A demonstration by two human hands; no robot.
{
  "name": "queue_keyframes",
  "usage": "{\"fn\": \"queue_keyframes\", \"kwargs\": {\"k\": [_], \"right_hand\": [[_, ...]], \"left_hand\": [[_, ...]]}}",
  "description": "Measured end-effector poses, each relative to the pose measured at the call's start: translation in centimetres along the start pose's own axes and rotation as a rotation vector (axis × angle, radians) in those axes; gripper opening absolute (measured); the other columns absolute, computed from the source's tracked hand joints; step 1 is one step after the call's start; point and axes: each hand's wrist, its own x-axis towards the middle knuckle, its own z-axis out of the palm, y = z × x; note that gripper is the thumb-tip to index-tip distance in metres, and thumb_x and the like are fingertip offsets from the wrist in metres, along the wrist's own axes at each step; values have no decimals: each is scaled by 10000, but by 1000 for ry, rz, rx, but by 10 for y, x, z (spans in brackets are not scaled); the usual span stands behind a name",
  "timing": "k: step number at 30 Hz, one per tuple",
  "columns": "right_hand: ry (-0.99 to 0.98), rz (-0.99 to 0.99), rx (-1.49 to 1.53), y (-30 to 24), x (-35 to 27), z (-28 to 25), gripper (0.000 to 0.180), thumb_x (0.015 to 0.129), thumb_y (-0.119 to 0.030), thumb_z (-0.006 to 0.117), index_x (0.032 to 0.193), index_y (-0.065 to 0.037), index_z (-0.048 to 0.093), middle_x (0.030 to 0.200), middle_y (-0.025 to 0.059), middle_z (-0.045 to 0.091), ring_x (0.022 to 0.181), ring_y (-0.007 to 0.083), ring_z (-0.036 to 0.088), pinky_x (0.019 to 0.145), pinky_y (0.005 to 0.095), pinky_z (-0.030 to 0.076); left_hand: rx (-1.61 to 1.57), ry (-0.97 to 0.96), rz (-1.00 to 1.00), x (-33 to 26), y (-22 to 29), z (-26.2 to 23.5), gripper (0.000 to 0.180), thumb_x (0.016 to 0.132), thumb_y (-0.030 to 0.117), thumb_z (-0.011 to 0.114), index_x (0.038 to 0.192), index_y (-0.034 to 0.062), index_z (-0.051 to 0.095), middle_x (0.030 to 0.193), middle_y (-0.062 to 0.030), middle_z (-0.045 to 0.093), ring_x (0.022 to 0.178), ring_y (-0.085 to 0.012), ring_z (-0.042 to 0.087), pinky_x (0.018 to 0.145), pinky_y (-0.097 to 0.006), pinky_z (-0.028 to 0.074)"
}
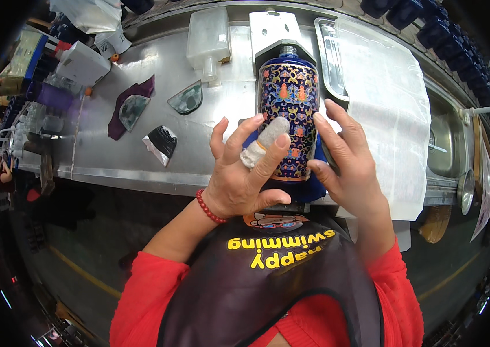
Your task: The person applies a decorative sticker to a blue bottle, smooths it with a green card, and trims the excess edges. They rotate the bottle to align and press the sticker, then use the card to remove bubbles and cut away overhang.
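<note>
A dark blue bottle with a colourful floral panel lies in front of me, its neck pointing away. My left hand is open over its left side, fingers spread; one finger wears a grey-white cloth cover that rests on or just above the panel. Along the bottle's right edge, my right hand is open, with fingertips at the panel's border and the thumb near its lower part. Something dark shows beneath that palm; I cannot make out what it is. An angular dark support stands behind the bottle's shoulder.
On the metal bench at left lie a purple cloth, a dark pad and a black-and-white piece. Behind are a clear plastic container and a metal tray. White sheeting covers the right; beyond is a sink.
</note>
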Motion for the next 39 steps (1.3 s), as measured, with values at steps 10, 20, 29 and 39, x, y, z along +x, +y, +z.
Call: {"fn": "queue_keyframes", "kwargs": {"k": [10,20,29,39], "right_hand": [[35,-551,-239,-13,40,-20,384,639,15,786,997,-52,663,918,74,639,732,237,572,655,385,450],[-244,-584,135,-25,38,-22,347,625,43,818,947,-47,724,846,63,617,756,221,603,662,356,475],[-250,-424,322,-15,1,-24,291,699,-51,830,970,-38,724,863,77,630,754,251,607,665,382,480],[100,106,416,7,-39,-7,161,821,5,780,963,23,705,845,99,660,749,178,612,655,289,469]], "left_hand": [[4,80,-114,-33,6,12,760,911,577,642,1421,22,550,1393,-202,556,1338,-410,421,1150,-607,203],[220,31,-88,-11,-3,0,801,819,601,709,1409,72,597,1234,-104,682,1293,-305,485,1149,-648,97],[-5,25,-108,-4,-3,-2,843,864,603,680,1486,62,505,1352,-162,612,1328,-347,451,1168,-606,125],[-338,-27,-274,4,9,8,872,887,375,715,1555,-22,320,1512,-251,420,1402,-407,351,1187,-508,164]]}}
